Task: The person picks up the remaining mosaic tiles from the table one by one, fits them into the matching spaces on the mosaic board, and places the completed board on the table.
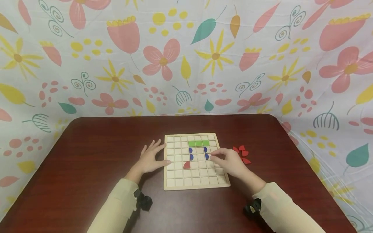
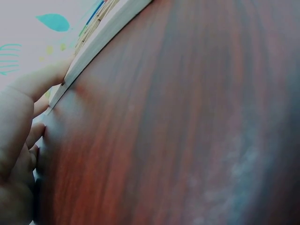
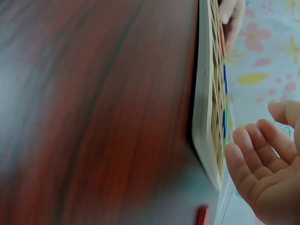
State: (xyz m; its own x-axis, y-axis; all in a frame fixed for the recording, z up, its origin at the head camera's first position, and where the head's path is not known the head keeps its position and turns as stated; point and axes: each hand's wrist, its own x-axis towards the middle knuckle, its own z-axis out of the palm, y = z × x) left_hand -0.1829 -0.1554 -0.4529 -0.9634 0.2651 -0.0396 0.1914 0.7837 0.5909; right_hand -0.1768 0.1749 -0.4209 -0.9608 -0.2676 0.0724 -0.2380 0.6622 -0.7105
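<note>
A square wooden grid board [image 1: 175, 183] lies on the table. Three green squares [image 1: 198, 143] sit side by side in an upper row. Below them, blue half-circles [image 1: 191, 157] form two columns, and a red quarter-circle [image 1: 186, 165] occupies a cell lower left. My left hand [image 1: 150, 158] spreads its fingers beside the board, thumb and index fingertips at its left edge. Over the board's right part hovers my right hand [image 1: 230, 161], its thumb and index tips close to the lower right blue half-circle. In the right wrist view its fingers bend loosely, with nothing visible between them.
Several loose red quarter-circles [image 1: 244, 153] lie on the dark wooden table [image 1: 102, 155] just right of the board, partly behind my right hand. A floral-printed curtain [image 1: 186, 64] hangs behind the table and along its sides.
</note>
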